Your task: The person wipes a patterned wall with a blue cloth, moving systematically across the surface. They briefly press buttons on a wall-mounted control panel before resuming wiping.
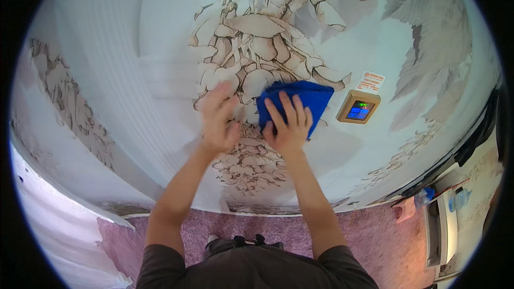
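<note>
A folded blue cloth (319, 98) lies flat against a wall (168, 84) printed with pale flowers and leaves. My right hand (288, 126) holds it there, fingers spread over its face and the thumb at its lower left edge. To the left, my left hand (220, 118) is raised before the printed flowers with its fingers apart and nothing in it. It is blurred, and whether it touches the wall cannot be told. Just right of the cloth is a gold-framed thermostat panel (358, 107) with a lit display.
Above the panel is a small sticker (371, 82) bearing writing. Pinkish-purple carpet (241, 226) covers the floor at the wall's foot. White curtain fabric (60, 224) hangs at lower left. At lower right are a white cabinet (449, 228), a pink plastic item (405, 209) and a clear bottle (459, 200).
</note>
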Demonstrator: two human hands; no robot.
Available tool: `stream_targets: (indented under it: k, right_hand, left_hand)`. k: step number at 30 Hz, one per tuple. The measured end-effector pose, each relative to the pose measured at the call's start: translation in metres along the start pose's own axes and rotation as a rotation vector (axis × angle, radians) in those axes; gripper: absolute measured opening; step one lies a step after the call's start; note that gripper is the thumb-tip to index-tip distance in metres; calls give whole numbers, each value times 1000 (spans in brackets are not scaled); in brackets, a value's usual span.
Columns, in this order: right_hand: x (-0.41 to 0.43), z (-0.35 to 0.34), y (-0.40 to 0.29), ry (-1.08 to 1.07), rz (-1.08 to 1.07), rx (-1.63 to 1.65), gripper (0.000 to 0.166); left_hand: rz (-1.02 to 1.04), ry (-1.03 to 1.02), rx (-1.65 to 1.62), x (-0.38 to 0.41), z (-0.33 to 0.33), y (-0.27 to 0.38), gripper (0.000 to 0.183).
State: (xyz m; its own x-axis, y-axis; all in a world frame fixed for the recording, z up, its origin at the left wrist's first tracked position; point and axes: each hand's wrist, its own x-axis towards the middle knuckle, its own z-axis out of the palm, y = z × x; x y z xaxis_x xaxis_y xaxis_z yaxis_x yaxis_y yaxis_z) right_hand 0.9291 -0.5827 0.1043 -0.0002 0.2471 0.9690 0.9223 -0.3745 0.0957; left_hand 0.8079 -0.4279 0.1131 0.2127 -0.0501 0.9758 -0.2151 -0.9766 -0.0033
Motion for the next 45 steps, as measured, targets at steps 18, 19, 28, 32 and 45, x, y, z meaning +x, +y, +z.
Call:
stream_targets:
  k: [18, 19, 28, 32, 45]
  right_hand:
    - [50, 39, -92, -108, -74, 12, 52]
    - [52, 41, -99, -130, -99, 6, 56]
    - [21, -6, 17, 166, 131, -234, 55]
    - [14, -1, 17, 233, 235, -254, 59]
    - [15, 30, -62, -222, -187, -114, 54]
  left_hand:
    - [67, -152, 451, -22, -64, -65, 46]
    - [57, -180, 432, -23, -67, -67, 46]
    - [103, -93, 283, -12, -68, -59, 52]
    - [124, -81, 268, -16, -64, -63, 51]
    - [47, -64, 433, -17, -64, -58, 48]
